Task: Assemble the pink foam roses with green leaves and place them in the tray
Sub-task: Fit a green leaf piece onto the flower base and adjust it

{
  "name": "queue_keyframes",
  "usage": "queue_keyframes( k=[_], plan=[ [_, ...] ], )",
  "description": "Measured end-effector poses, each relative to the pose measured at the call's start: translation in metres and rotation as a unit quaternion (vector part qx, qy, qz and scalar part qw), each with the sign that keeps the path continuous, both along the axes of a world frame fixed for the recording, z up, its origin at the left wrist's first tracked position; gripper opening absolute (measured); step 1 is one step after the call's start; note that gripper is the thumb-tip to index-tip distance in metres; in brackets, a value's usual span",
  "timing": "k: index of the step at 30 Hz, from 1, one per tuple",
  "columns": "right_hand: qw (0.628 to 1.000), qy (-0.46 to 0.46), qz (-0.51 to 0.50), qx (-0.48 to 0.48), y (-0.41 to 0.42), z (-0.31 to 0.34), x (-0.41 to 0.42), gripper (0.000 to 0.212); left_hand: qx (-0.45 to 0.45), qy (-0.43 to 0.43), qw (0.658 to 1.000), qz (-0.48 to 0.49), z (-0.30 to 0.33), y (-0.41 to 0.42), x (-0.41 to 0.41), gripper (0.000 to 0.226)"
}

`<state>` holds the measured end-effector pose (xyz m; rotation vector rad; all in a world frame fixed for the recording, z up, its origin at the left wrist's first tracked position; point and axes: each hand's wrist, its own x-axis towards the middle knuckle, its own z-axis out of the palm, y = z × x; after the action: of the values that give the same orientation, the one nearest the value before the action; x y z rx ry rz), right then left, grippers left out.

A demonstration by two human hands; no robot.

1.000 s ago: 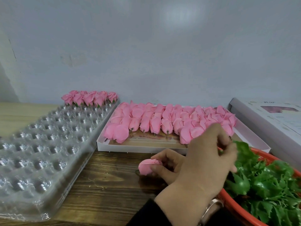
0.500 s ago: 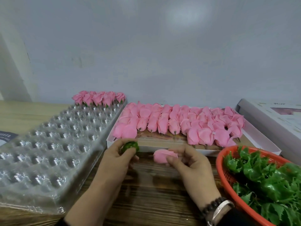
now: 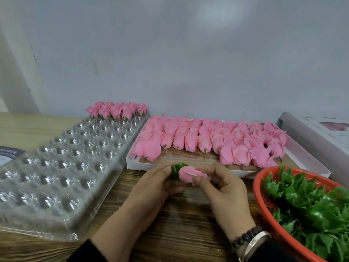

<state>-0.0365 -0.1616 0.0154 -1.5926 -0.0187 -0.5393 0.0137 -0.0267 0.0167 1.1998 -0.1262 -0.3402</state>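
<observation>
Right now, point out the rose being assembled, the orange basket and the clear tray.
rose being assembled (image 3: 188, 173): head view, on its pink petals between both hands.
orange basket (image 3: 259, 188): head view, on its left rim.
clear tray (image 3: 56, 167): head view, on its empty cups in the middle.

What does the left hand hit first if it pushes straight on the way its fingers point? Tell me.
The left hand points up and right. Past the green leaf it pinches against the pink rose, it would probably meet the white box's near wall first, though depth is unclear.
</observation>
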Motion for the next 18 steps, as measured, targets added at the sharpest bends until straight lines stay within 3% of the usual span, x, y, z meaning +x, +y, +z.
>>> queue_keyframes(
  k=[12, 18],
  plan=[
    [0.998, 0.004, -0.042, -0.044, -0.0022, -0.0039, 0.0026, 0.021, 0.055, -0.035, 0.998, -0.01, -0.0051, 0.0023, 0.0006, 0.036],
    [0.997, 0.008, -0.058, -0.058, -0.0048, -0.0071, 0.0041, 0.02, 0.134, -0.089, 0.987, -0.015, -0.0061, -0.0019, -0.002, 0.039]
  ],
)
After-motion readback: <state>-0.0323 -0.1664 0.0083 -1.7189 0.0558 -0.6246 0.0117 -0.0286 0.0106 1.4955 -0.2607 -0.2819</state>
